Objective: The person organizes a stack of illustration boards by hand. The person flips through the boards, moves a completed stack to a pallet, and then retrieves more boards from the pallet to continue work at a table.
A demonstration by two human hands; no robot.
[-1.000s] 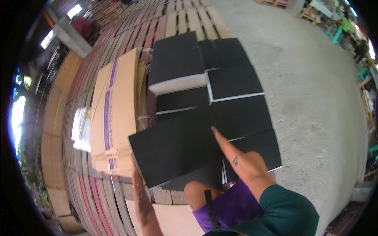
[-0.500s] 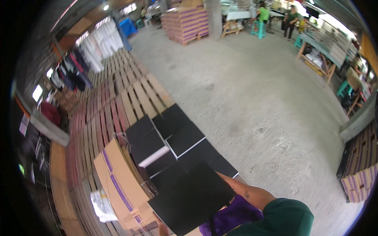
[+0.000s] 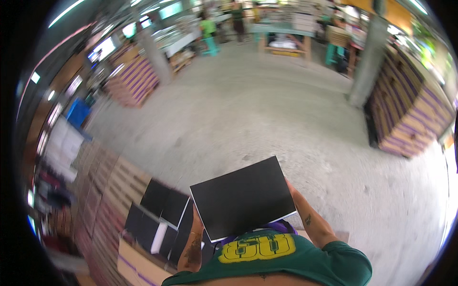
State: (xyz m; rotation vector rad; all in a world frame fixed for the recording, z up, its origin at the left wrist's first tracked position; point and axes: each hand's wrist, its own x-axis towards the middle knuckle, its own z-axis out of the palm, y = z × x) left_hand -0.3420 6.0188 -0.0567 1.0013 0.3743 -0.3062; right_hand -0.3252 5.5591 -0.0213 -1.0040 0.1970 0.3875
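A flat black rectangular panel (image 3: 243,198) with thin white edges is held in front of my body, tilted slightly. My left hand (image 3: 197,223) grips its left edge and my right hand (image 3: 291,188) its right edge. Most of the fingers are hidden behind and under it. Whether it is one board or a thin stack I cannot tell. To the left, similar black panels (image 3: 164,200) lie in piles on wooden slats, with a white-sided block (image 3: 159,238) among them. An opened cardboard box (image 3: 138,262) stands by those piles.
Wooden pallets (image 3: 126,176) cover the floor at left. Boxes with purple stripes are stacked on the far left (image 3: 133,81) and at the right (image 3: 405,100), beside a concrete pillar (image 3: 369,62). Work tables (image 3: 281,29), stools and blurred people are at the back.
My view has swung to the right. The black panel has moved away from the piles and over the concrete floor in front of me, with both hands holding it.
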